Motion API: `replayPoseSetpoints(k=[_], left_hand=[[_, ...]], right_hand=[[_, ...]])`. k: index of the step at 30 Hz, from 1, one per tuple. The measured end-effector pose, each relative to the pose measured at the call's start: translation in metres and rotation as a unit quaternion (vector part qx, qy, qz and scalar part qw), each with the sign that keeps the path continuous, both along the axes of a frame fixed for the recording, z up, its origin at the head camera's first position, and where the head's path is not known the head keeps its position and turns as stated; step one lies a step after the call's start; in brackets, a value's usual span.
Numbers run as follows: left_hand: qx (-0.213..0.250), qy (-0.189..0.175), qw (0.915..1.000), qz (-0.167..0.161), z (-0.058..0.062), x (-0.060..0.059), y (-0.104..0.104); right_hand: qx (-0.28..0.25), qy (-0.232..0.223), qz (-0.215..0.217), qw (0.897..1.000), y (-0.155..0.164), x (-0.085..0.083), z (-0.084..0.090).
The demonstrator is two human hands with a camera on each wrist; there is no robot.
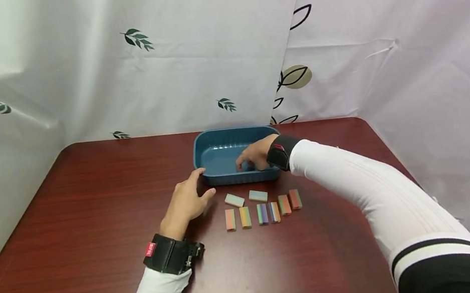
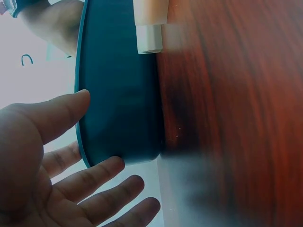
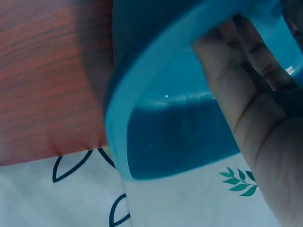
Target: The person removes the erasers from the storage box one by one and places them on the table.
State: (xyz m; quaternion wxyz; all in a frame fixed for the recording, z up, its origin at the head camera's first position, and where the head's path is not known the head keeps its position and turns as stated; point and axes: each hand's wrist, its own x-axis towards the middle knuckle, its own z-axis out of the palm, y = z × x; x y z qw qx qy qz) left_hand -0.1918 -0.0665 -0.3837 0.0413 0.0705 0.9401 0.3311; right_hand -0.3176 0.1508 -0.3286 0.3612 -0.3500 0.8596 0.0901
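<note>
A dark blue tray [image 1: 214, 135] stands at the back middle of the red-brown table [image 1: 90, 213]. My right hand [image 1: 254, 155] reaches into it, fingertips down on the floor; whether it holds anything is hidden. In the right wrist view the palm [image 3: 258, 113] lies over the tray's rim [image 3: 142, 80]. My left hand [image 1: 188, 199] rests by the tray's front left corner, fingers spread, thumb at the rim. The left wrist view shows that open palm [image 2: 52, 184] beside the tray's outer wall [image 2: 118, 94]. Several striped blocks [image 1: 262, 213] lie in front of the tray.
Two of the blocks [image 1: 235, 200] lie flat closer to the tray; the others form a row behind them. One block [image 2: 150, 28] shows by the tray in the left wrist view. White leaf-printed cloth [image 1: 204, 60] walls in the table's back and sides.
</note>
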Motion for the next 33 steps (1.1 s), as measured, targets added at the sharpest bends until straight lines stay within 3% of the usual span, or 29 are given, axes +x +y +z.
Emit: replayPoseSetpoints(k=[6,13,21,33], left_hand=[[-0.006,-0.005,1.0,-0.002,0.001,-0.001,0.002],[-0.01,-0.002,0.9999,-0.003,0.001,-0.001,0.005],[-0.009,0.001,1.0,-0.001,0.001,-0.001,0.006],[-0.015,0.011,0.9998,0.002,-0.001,-0.001,0.003]], right_hand=[[-0.016,-0.011,-0.017,1.0,0.002,0.0,-0.005],[0.001,0.017,-0.008,1.0,0.011,-0.002,-0.01],[0.007,-0.045,-0.051,0.998,0.024,0.0,-0.001],[0.024,-0.016,-0.066,0.997,0.02,-0.004,-0.007]])
